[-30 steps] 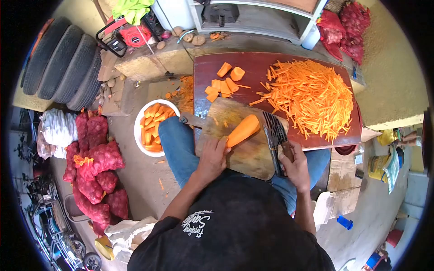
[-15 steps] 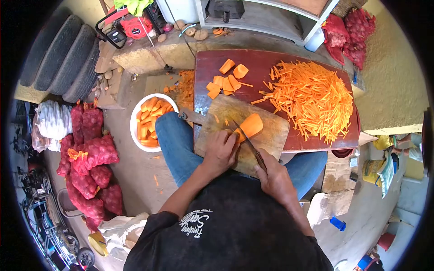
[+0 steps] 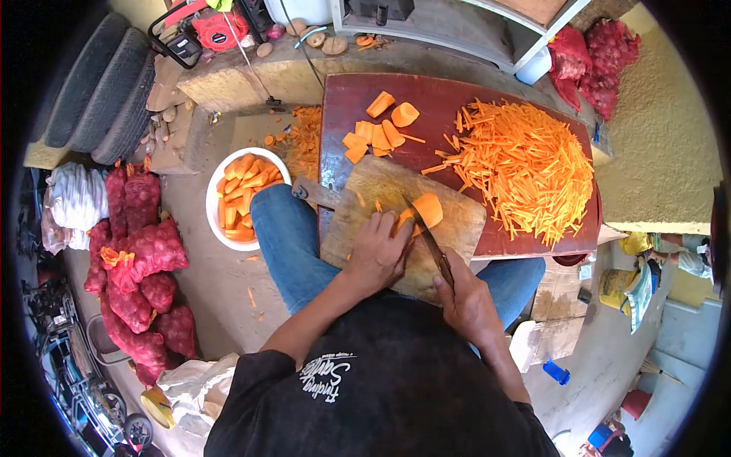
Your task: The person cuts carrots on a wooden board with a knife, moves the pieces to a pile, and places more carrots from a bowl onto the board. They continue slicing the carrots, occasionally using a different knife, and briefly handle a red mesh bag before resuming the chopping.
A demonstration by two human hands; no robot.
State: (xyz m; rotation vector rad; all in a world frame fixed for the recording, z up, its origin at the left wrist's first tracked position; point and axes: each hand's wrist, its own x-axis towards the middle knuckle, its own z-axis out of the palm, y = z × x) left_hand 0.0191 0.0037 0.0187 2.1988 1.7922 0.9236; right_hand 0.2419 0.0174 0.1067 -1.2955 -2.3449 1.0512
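My left hand [image 3: 378, 255] is closed on a peeled piece of carrot [image 3: 429, 208], pressing it against the wooden cutting board [image 3: 461, 222]. In my right hand [image 3: 470, 306] is the handle of a knife [image 3: 434, 247], its dark blade crossing the carrot just beside my left fingertips. A few small carrot scraps [image 3: 378, 206] lie on the board. Beyond the board, several thick carrot chunks [image 3: 381, 135] rest on the dark red table [image 3: 426, 91]. A large heap of carrot strips [image 3: 525, 175] covers the table's right side.
A white bucket [image 3: 215, 209] of carrot pieces stands left of my knee. Orange peelings [image 3: 306, 141] lie on the floor by the table. Red mesh sacks [image 3: 156, 255] are piled at the left, near stacked tyres [image 3: 114, 91]. A metal-framed cabinet [image 3: 457, 34] stands behind.
The camera view has shifted slightly, moving most surroundings left. The knife blade has moved a little along the carrot. Both hands keep their grips.
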